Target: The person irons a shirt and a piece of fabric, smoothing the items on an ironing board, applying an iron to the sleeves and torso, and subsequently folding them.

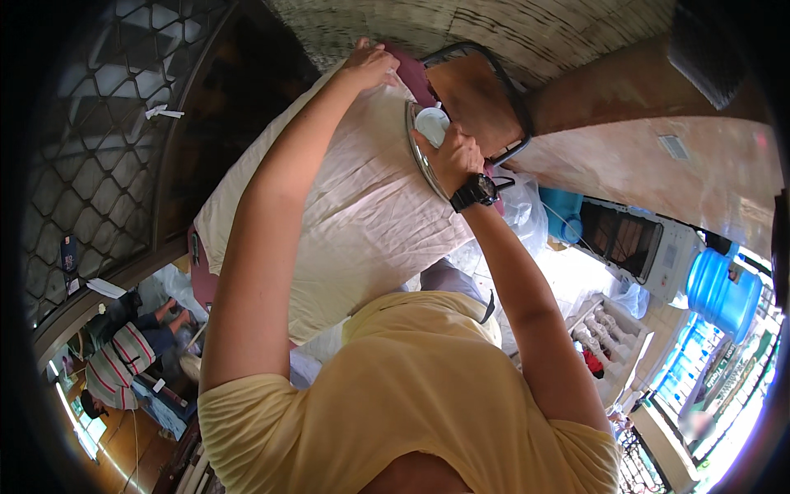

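Note:
A cream cloth (pixel 374 193), lightly wrinkled, is spread over a maroon padded board in front of me. At its far edge, my left hand (pixel 372 66) has bent fingers gripping the fabric beside the exposed maroon cover (pixel 411 72). My right hand (pixel 457 160), with a black watch on the wrist, is closed around the handle of a clothes iron (pixel 431 126). The iron has a pale body and a shiny metal base, and it rests along the cloth's right side. My palm hides most of its handle.
A chair with a brown panel and dark frame (pixel 476 99) stands beyond the iron. Clear plastic bags (pixel 523 210) and a blue water container (pixel 724 288) are to the right. On the left are a metal lattice gate (pixel 99 165) and a person in a striped shirt (pixel 123 362).

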Available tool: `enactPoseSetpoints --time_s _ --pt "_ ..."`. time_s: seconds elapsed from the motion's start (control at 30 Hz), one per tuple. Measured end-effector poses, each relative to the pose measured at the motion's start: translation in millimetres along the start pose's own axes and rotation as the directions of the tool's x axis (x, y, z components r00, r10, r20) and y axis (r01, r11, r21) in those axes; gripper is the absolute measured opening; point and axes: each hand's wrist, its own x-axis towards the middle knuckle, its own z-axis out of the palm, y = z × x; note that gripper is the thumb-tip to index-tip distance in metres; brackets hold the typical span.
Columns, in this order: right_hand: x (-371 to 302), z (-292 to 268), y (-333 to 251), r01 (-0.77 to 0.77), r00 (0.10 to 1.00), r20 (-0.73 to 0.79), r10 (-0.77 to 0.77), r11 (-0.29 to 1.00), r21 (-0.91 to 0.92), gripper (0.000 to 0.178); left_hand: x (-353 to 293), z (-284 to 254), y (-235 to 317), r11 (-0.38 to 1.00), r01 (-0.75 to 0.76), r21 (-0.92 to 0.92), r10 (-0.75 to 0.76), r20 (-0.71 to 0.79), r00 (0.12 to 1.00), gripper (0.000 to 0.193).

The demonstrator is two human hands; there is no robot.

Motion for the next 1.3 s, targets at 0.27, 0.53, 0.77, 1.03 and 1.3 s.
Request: enactPoseSetpoints --time_s 0.27,0.53,0.77,1.03,1.3 --pt "32.0 2.9 -20.7 -0.008 0.998 0.058 0.006 0.999 0.032 0.068 7.6 8.1 -26.9 0.951 0.305 -0.052 -0.310 -0.207 0.928 0.036" --pt "81.1 37.0 -50.6 0.110 0.990 -0.076 -0.118 0.989 -0.095 0.072 -1.6 44.9 -57.9 0.878 0.290 -0.381 -0.451 -0.453 0.769 0.024" --pt "134.9 75.0 -51.1 0.138 0.988 -0.061 -0.144 0.986 -0.098 0.085 -119.5 29.6 24.0 0.776 0.210 -0.595 -0.631 -0.746 0.214 0.026" --pt "204.4 93.2 -70.8 0.227 0.974 0.013 -0.228 0.964 -0.139 0.090 -331.9 115.1 169.1 0.524 0.502 -0.688 -0.836 -0.528 0.149 0.024" --pt "143.8 -8.3 -49.9 0.637 0.453 0.546 -0.705 0.684 0.355 0.055 -495.9 151.5 163.5 0.116 0.788 -0.605 -0.891 -0.413 -0.186 0.025"
